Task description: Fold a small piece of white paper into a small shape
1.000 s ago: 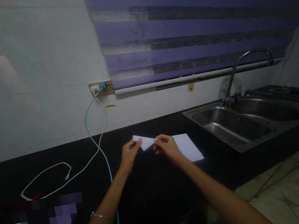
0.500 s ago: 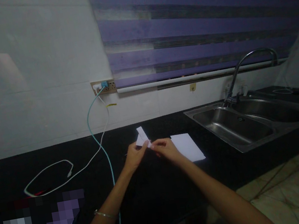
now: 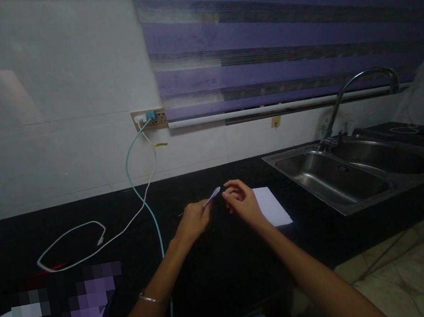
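Observation:
My left hand [image 3: 191, 221] pinches a small folded piece of white paper [image 3: 212, 196] just above the black counter [image 3: 229, 254]; the paper shows nearly edge-on. Just to the right of it is my right hand [image 3: 241, 202], its fingers curled and apart from the paper, with nothing seen in them. A flat white sheet of paper [image 3: 273, 206] lies on the counter right behind my right hand. A thin bracelet sits on my left wrist.
A steel double sink [image 3: 354, 173] with a curved tap [image 3: 352, 95] sits at the right. A teal cable [image 3: 148, 213] and a white cable [image 3: 75, 243] run from a wall socket [image 3: 149, 119] across the counter. Blurred items and a white sheet lie at the near left. Tiled floor shows at the lower right.
Both hands held the folded paper before. My right hand has let go and the paper has turned from upright to nearly flat in my left hand.

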Available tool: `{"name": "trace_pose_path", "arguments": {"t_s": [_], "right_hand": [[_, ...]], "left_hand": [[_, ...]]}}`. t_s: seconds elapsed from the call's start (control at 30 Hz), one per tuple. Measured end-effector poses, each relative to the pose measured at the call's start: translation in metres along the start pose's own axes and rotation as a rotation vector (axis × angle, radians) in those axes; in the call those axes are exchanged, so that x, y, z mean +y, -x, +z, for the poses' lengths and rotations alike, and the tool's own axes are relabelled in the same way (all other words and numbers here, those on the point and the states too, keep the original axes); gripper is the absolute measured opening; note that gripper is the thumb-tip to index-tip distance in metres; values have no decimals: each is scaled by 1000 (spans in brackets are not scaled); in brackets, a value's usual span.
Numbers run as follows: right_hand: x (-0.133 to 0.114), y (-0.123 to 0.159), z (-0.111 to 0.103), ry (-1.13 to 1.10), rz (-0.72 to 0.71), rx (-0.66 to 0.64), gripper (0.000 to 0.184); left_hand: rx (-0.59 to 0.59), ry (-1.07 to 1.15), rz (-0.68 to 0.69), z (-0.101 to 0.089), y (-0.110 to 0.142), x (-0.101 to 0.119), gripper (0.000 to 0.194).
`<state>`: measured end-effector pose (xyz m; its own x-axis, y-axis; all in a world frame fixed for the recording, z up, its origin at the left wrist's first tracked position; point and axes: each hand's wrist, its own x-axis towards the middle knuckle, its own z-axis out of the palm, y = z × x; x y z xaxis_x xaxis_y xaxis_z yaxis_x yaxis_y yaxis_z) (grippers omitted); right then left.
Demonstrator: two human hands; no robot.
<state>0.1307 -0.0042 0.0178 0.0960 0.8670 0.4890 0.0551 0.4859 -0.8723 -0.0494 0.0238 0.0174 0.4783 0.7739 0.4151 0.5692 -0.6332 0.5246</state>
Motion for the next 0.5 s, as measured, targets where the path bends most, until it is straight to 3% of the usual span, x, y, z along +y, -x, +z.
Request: {"name": "trace_pose_path", "arguments": {"t_s": [0.1, 0.2, 0.5], "right_hand": [[-1, 2, -2, 267, -197, -15, 15], [-2, 3, -5, 446, -365, -82, 17], [3, 3, -9, 577, -426, -94, 29]], "left_hand": [[12, 0, -48, 2, -1, 0, 33], [14, 31, -53, 2, 0, 2, 32], [-36, 73, -36, 2, 2, 6, 25]]}}
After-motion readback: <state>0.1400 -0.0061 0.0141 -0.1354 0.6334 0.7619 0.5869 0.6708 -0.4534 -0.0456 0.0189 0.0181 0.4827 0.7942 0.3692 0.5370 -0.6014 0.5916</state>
